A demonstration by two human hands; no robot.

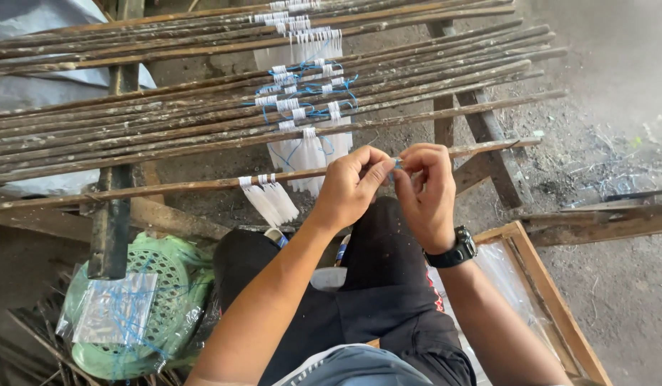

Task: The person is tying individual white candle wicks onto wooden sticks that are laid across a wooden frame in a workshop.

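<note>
My left hand [352,187] and my right hand [425,189] meet just in front of the nearest bamboo stick [166,187]. Between their fingertips they pinch a short piece of blue string [396,165]. A black watch [456,251] sits on my right wrist. Small clear plastic bags [271,200] hang tied to the nearest stick, left of my hands. More bags with blue ties [306,100] hang from the sticks farther back.
Many long bamboo sticks [130,114] lie across a wooden rack [488,136]. A green plastic basket [152,300] with blue strings and a clear sheet stands at lower left. A wooden frame [552,293] lies at lower right on the dirt ground.
</note>
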